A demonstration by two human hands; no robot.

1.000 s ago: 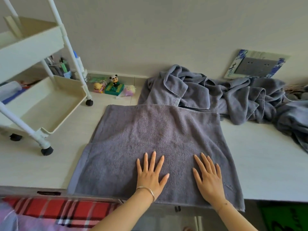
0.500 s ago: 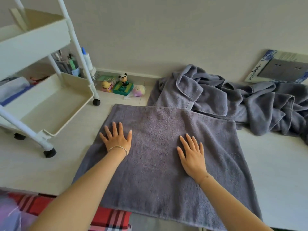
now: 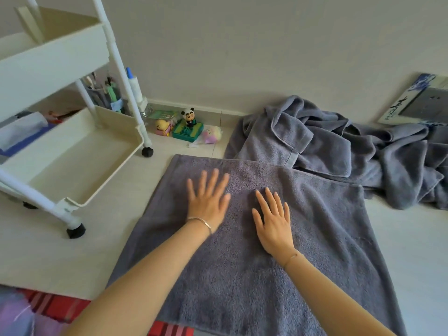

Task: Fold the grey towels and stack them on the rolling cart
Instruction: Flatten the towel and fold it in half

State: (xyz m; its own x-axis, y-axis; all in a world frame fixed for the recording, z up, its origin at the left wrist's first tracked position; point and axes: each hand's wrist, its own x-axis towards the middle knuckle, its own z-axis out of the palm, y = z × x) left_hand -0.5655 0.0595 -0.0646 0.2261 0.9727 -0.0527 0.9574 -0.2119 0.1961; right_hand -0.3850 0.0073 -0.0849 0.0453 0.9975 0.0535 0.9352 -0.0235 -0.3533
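A grey towel (image 3: 303, 238) is spread across the table's near edge, pressed flat under the left hand (image 3: 208, 202) and right hand (image 3: 272, 223) — fingers splayed, nothing gripped. Its overhanging near hem could likely drag it off the table — or the unfolded towels (image 3: 351, 151) by the far edge could be caught.

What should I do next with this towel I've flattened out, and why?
Probably take the far edge of the spread towel and fold it toward you. Both the left hand and right hand lie flat on it, it looks smooth, and the rolling cart tray holds no towels.
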